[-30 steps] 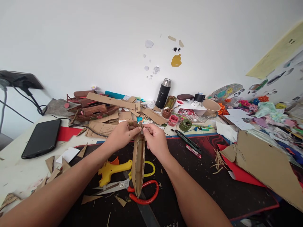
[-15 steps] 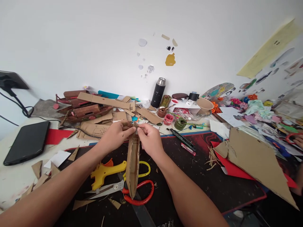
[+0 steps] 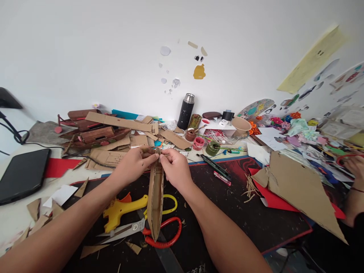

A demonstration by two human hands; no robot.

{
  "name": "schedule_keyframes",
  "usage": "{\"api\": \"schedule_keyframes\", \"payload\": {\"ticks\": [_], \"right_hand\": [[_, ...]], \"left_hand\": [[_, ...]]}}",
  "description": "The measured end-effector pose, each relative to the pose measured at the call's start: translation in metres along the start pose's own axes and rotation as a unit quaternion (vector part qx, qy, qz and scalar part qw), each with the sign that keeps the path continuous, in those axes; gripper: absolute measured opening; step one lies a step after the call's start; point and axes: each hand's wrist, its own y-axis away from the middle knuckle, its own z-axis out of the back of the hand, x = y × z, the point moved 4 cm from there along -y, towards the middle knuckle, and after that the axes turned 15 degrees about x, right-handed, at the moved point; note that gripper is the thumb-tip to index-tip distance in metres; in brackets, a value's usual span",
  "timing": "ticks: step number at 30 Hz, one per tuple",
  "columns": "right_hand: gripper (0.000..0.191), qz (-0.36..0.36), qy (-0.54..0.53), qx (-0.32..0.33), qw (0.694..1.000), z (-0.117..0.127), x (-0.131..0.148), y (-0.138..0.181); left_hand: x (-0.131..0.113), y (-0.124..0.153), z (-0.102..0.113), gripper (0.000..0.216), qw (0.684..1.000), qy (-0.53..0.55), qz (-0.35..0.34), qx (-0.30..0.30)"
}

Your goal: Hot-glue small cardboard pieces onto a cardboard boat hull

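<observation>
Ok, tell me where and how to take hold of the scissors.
Take the scissors probably by the red handle, coming from the right: its loop lies mostly clear of the cardboard piece crossing in front, while the blades point left, away from that side.

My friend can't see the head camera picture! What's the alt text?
A person's left hand and right hand pinch the far end of a narrow, boat-shaped brown cardboard piece. Beneath it, red-and-yellow-handled silver scissors lie beside a yellow gun-shaped plastic tool on a dark mat.
</observation>
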Motion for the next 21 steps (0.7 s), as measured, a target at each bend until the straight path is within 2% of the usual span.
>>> {"api": "schedule_keyframes", "payload": {"ticks": [21], "right_hand": [[0.020,0.001,0.020,-0.004,1.000,0.0003,0.0002,-0.0005]], "left_hand": [[0.0087,-0.0025,-0.0025,0.037,1.000,0.010,0.001,0.008]]}}
